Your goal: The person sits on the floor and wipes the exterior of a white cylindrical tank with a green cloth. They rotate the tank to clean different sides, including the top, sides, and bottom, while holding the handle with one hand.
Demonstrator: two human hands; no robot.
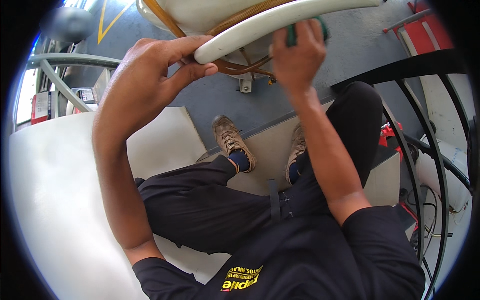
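Held up in front of me is a long, curved white piece (265, 24) with a smooth surface, perhaps plastic. My left hand (155, 75) pinches its rounded left end between thumb and fingers. Against its near edge, farther right, is my right hand (300, 57), slightly blurred, with the fingers curled around a dark green pad (323, 31). Most of that pad is hidden by the fingers, so its exact kind is unclear. The right end of the white piece tapers to a point near the top edge.
Beyond the white piece stands a rounded whitish tank (195, 15) with amber hoses (165, 17). Black curved railings (437, 150) rise at my right, near a white cylinder (440, 170) and a red metal frame (425, 32). A pale flat surface (55, 200) lies at my left.
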